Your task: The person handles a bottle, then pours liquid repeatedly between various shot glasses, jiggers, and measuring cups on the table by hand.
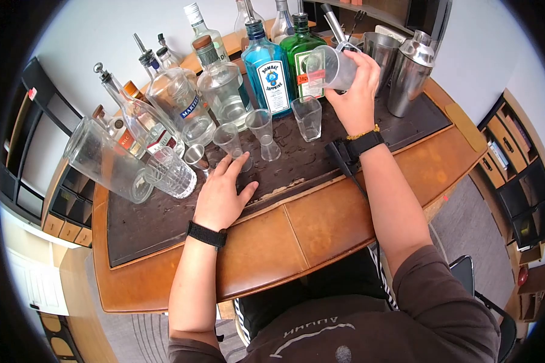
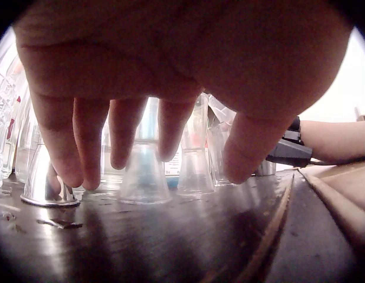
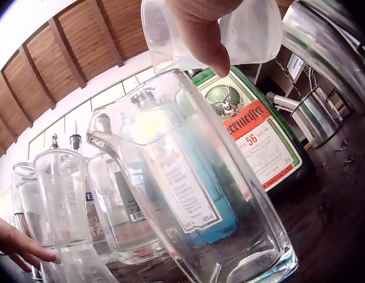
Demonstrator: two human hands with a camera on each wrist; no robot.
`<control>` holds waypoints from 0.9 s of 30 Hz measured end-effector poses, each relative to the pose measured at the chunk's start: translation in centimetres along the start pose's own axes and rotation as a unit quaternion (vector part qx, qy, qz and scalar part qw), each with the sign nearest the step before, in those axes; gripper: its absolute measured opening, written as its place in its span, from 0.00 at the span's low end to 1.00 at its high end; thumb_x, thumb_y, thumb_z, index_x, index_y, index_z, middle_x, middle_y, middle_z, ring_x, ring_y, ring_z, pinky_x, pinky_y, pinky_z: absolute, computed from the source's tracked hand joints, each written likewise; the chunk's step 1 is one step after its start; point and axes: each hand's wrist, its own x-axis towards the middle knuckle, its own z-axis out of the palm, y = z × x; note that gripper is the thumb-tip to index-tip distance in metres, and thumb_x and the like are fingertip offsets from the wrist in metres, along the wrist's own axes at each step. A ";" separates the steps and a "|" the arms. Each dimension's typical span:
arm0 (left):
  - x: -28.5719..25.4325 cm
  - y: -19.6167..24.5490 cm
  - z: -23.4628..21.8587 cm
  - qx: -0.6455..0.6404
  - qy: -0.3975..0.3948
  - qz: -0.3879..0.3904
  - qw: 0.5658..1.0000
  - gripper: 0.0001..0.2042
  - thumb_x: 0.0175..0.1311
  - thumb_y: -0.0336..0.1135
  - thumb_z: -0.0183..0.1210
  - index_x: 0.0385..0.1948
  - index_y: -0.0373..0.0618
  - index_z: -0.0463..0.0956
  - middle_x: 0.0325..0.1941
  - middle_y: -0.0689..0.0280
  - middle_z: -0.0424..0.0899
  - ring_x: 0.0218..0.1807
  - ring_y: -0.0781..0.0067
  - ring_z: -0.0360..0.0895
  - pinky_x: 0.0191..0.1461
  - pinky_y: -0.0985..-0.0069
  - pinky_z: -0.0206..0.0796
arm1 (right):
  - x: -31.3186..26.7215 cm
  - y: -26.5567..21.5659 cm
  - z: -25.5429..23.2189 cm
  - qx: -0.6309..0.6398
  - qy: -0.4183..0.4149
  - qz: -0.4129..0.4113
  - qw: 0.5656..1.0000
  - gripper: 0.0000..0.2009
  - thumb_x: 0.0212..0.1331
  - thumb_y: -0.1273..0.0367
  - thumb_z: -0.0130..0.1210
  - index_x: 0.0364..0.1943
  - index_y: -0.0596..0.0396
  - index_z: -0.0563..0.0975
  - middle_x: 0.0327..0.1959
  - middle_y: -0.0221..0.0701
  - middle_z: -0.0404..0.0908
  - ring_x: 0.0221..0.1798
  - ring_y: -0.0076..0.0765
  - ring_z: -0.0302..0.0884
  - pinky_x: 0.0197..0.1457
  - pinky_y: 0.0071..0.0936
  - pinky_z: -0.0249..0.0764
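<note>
My right hand grips a translucent plastic cup tipped on its side, its mouth facing left. Below the cup stands a small clear glass with a pouring lip, large in the right wrist view. No liquid stream shows between the two. Down on the dark table mat, my left hand spreads its relaxed fingers beside a shiny metal jigger and a clear hourglass-shaped jigger. A second clear jigger stands just right of these. In the left wrist view the fingertips hang near the mat, gripping nothing.
Behind the jiggers rise several bottles, among them a blue one and a green one. A large mixing glass and cut tumbler stand left, a steel shaker right. A black device hangs by the right wrist.
</note>
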 end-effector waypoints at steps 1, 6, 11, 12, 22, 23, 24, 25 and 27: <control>0.0 0.0 0.0 0.000 0.000 -0.001 1.000 0.30 0.59 0.41 0.65 0.65 0.54 0.67 0.66 0.44 0.68 0.65 0.43 0.68 0.67 0.60 0.63 | 0.0 0.0 0.0 -0.005 0.002 -0.004 1.000 0.38 0.35 0.79 0.67 0.58 0.47 0.68 0.59 0.44 0.62 0.64 0.57 0.60 0.68 0.46 0.60; 0.0 0.2 -0.2 0.001 -0.003 -0.002 1.000 0.30 0.59 0.41 0.64 0.65 0.54 0.67 0.66 0.44 0.68 0.66 0.43 0.68 0.67 0.60 0.63 | 0.1 -0.4 -0.2 -0.008 0.002 -0.006 1.000 0.37 0.36 0.78 0.67 0.58 0.46 0.69 0.61 0.43 0.62 0.65 0.57 0.59 0.69 0.46 0.60; 0.0 -0.1 0.0 0.005 0.005 0.005 1.000 0.30 0.59 0.42 0.64 0.65 0.54 0.67 0.66 0.45 0.68 0.64 0.43 0.69 0.66 0.60 0.65 | 0.2 -0.6 -0.2 -0.013 0.009 -0.021 1.000 0.36 0.37 0.78 0.67 0.58 0.46 0.70 0.61 0.42 0.62 0.66 0.56 0.59 0.69 0.47 0.59; 0.0 -0.2 0.1 0.012 0.009 0.010 1.000 0.30 0.59 0.42 0.64 0.65 0.54 0.67 0.66 0.46 0.68 0.63 0.42 0.70 0.65 0.60 0.66 | 0.2 -0.7 -0.2 -0.013 0.009 -0.021 1.000 0.36 0.37 0.78 0.67 0.58 0.46 0.70 0.61 0.42 0.62 0.66 0.56 0.59 0.69 0.47 0.59; 0.0 -0.1 0.0 0.019 0.005 0.012 1.000 0.31 0.57 0.42 0.65 0.65 0.54 0.67 0.66 0.46 0.68 0.63 0.43 0.70 0.65 0.60 0.66 | 0.3 -0.4 -0.3 -0.026 0.006 -0.045 0.999 0.37 0.37 0.80 0.65 0.59 0.44 0.70 0.63 0.41 0.61 0.68 0.55 0.56 0.72 0.48 0.55; 0.0 -0.1 0.0 0.019 0.006 0.014 1.000 0.31 0.57 0.41 0.66 0.65 0.54 0.67 0.66 0.46 0.68 0.63 0.43 0.70 0.65 0.60 0.66 | 0.3 -0.4 -0.3 -0.025 0.006 -0.048 0.999 0.37 0.37 0.81 0.64 0.59 0.44 0.70 0.64 0.40 0.61 0.68 0.55 0.55 0.72 0.48 0.54; -0.1 -0.1 0.0 0.020 0.008 0.015 1.000 0.32 0.56 0.41 0.66 0.65 0.53 0.67 0.66 0.46 0.68 0.63 0.43 0.71 0.65 0.60 0.66 | 0.2 -0.5 -0.3 -0.025 0.005 -0.048 0.999 0.37 0.37 0.81 0.64 0.59 0.44 0.70 0.64 0.40 0.61 0.68 0.55 0.55 0.72 0.48 0.54; -0.1 -0.1 0.0 0.020 0.008 0.014 1.000 0.32 0.56 0.41 0.66 0.65 0.53 0.67 0.66 0.46 0.68 0.63 0.43 0.71 0.65 0.60 0.66 | 0.2 -0.5 -0.3 -0.025 0.007 -0.049 0.998 0.37 0.37 0.81 0.64 0.59 0.44 0.70 0.64 0.40 0.61 0.68 0.56 0.55 0.72 0.48 0.54; -0.1 0.0 0.0 0.017 0.009 0.013 1.000 0.32 0.56 0.41 0.66 0.65 0.53 0.67 0.66 0.46 0.68 0.63 0.43 0.71 0.65 0.60 0.66 | 0.3 -0.5 -0.2 -0.024 0.010 -0.051 0.998 0.37 0.36 0.81 0.64 0.59 0.43 0.70 0.64 0.40 0.61 0.68 0.56 0.55 0.72 0.47 0.55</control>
